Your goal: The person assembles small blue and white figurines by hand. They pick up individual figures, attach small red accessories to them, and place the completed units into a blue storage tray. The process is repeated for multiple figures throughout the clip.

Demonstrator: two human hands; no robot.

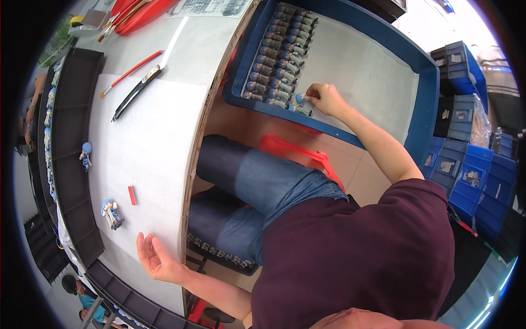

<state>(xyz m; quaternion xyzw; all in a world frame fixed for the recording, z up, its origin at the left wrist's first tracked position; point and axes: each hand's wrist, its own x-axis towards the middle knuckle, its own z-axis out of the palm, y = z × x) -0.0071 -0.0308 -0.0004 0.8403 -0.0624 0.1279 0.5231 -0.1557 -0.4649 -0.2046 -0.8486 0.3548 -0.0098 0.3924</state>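
Left hand (156, 257): palm up, fingers spread, holding nothing; it rests on the near edge of the white work table (159, 148).
Lying figurine (112, 213): blue-capped toy figure on its side, just beyond the left fingertips, not touched.
Red piece (132, 195): small red bar, close beside that figurine, farther along the table.
Standing figurine (86, 154): upright, well beyond the open hand, near the black trays (74, 164).
Right hand (324, 97): reaching into the blue tray (422, 109); fingertips pressed together around a blue-capped figurine (301, 98).
Pinched figurine: at the near end of the rows, touching or just above the tray floor; cannot tell which.
Filled rows (279, 55): roughly three columns of like figurines, running away from the grip to the far rim.
Judged progress: only the left strip of the tray is filled; the wide floor right of the grip is bare, and two figurines on the table are not yet moved.
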